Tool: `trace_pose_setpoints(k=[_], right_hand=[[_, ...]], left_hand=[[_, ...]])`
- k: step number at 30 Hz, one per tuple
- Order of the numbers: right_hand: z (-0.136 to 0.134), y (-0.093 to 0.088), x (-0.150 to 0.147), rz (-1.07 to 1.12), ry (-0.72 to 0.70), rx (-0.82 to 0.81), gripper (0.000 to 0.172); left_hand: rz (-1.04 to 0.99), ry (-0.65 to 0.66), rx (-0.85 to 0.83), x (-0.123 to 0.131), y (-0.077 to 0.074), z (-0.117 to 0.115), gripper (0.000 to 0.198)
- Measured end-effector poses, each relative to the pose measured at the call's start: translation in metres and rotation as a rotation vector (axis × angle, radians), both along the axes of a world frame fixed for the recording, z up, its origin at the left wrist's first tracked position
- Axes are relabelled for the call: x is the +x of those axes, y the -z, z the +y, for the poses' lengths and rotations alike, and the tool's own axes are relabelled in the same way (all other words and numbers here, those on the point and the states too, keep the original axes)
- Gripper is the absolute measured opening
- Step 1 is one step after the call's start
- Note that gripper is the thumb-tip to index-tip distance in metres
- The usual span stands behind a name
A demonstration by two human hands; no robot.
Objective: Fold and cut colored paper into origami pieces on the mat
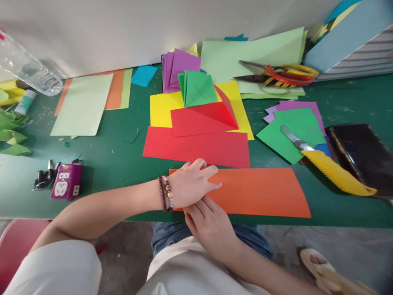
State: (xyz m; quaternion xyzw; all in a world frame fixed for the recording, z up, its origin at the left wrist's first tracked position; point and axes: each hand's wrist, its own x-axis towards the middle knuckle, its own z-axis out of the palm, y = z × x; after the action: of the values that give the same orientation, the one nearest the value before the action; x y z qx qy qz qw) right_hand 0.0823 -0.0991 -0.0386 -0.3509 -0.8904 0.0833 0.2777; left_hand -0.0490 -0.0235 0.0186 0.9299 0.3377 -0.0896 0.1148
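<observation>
An orange strip of paper lies along the front edge of the green table. My left hand, with beaded bracelets at the wrist, rests on its left end, some fingers spread and others bent. Close against it from below, my right hand reaches onto the strip's front edge with fingers stretched out; their tips are partly hidden under my left hand. Just beyond lies a red strip, with a folded red sheet and a yellow sheet behind it.
Folded green paper and purple paper sit farther back. Scissors lie on pale green sheets. At right are a yellow-handled knife and a black phone; at left, a purple box, keys and a bottle.
</observation>
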Motion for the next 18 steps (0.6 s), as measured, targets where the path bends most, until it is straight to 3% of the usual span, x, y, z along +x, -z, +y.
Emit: trace_pose_setpoints(k=[18], right_hand=[[-0.009,0.006,-0.034,0.019,-0.047,0.052,0.01]], left_hand=[[0.01,0.01,-0.071,-0.001,0.002,0.007,0.047]])
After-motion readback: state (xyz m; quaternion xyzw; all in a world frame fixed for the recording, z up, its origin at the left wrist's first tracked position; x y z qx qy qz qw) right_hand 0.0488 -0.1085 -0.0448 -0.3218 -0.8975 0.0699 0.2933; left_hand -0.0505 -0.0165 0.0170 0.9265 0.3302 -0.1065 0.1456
